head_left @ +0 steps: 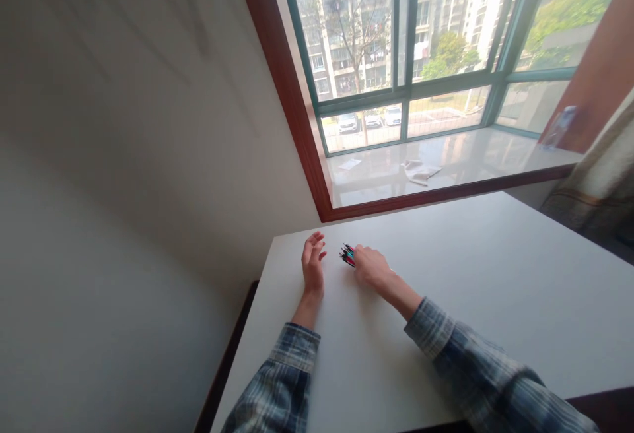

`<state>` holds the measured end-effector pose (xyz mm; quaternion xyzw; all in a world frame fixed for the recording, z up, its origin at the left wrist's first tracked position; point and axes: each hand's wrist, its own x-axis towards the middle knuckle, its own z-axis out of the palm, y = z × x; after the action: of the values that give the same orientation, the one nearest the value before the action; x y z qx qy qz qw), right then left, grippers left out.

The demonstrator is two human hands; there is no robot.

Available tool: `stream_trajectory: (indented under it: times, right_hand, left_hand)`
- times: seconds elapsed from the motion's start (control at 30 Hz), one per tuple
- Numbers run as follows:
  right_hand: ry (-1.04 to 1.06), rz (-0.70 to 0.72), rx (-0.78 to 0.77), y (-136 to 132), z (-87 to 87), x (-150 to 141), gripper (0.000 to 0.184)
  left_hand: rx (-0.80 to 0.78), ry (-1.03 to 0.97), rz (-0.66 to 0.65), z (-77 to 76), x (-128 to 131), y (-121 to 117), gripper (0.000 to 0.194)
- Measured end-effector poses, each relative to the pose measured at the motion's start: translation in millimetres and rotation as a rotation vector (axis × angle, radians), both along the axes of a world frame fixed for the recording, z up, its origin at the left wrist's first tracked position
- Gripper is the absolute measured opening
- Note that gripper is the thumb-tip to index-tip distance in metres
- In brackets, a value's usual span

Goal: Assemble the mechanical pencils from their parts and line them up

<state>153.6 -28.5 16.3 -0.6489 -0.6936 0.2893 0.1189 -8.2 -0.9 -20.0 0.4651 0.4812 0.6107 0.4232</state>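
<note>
A bundle of several pens [347,255], with black, red and teal showing, pokes out on the left side of my right hand [370,265]. The fingers of that hand are closed round the bundle, low over the white table [475,288]. The far ends of the pens are hidden inside the grip. To the left, my left hand [313,261] rests on its edge near the table's back left corner. Its fingers are loosely curved and apart, with nothing in them, and a small gap separates it from the pens.
A wall [148,222] rises close on the left. Behind the table a red-brown window frame [324,205] borders a sill [376,185] with a crumpled white cloth [420,172], a piece of paper [350,164] and a clear bottle [559,128]. A curtain [589,169] hangs at the right.
</note>
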Motion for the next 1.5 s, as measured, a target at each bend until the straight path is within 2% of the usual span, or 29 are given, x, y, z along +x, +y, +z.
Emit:
stream_trajectory:
  times: [0.13, 0.2, 0.27, 0.3, 0.37, 0.43, 0.57, 0.7, 0.8, 0.9, 1.1, 1.2, 1.3, 1.43, 1.5]
  right_hand:
    - [0.226, 0.145, -0.018, -2, 8.6, 68, 0.011]
    - [0.374, 0.13, 0.054, -1, 8.5, 104, 0.018]
    - [0.786, -0.037, 0.237, -1, 2.6, 138, 0.039]
    - [0.896, -0.125, 0.31, -1, -2.1, 152, 0.047]
    - [0.948, -0.281, 0.457, -2, -13.0, 176, 0.053]
    - [0.89, -0.362, 0.565, -4, -23.1, 192, 0.048]
    - [0.836, -0.385, 0.645, -2, -37.8, 207, 0.037]
    - [0.789, -0.321, 0.585, 5, -51.4, 206, 0.035]
    - [0.613, -0.266, 0.481, 10, -57.7, 206, 0.03]
    - [0.403, -0.3, 0.428, 14, -55.8, 216, 0.026]
    - [-0.137, -0.455, 0.287, 18, -51.8, 276, 0.056]
    - [-0.332, -0.557, 0.23, 18, -58.6, 295, 0.056]
    - [-0.429, -0.571, 0.198, 19, -65.4, 293, 0.062]
    - [-0.426, -0.579, 0.17, 22, -69.4, 281, 0.092]
    - [-0.412, -0.564, 0.166, 23, -69.4, 278, 0.101]
  left_hand:
    - [0.023, 0.107, -0.118, 4.9, 8, -6, 0.034]
    - [0.045, 0.199, -0.176, 5.9, 15, -11, 0.031]
    - [0.093, 0.314, -0.236, 6.2, 25, -18, 0.027]
    - [0.112, 0.376, -0.268, 6.3, 30, -22, 0.025]
    - [0.161, 0.488, -0.31, 7.1, 40, -31, 0.02]
    - [0.205, 0.581, -0.365, 8.9, 49, -40, 0.017]
    - [0.208, 0.662, -0.407, 14.2, 58, -49, 0.017]
    - [0.175, 0.682, -0.431, 16.7, 59, -49, 0.016]
    - [0.163, 0.693, -0.433, 16.1, 58, -48, 0.017]
    - [0.152, 0.715, -0.441, 14.9, 58, -47, 0.017]
    - [0.148, 0.714, -0.427, 12.3, 56, -45, 0.016]
    - [0.132, 0.708, -0.43, 12.7, 56, -46, 0.017]
    - [0.123, 0.712, -0.422, 15.3, 58, -47, 0.017]
    - [0.132, 0.732, -0.417, 18.9, 59, -48, 0.016]
    - [0.132, 0.741, -0.421, 19.4, 59, -49, 0.016]
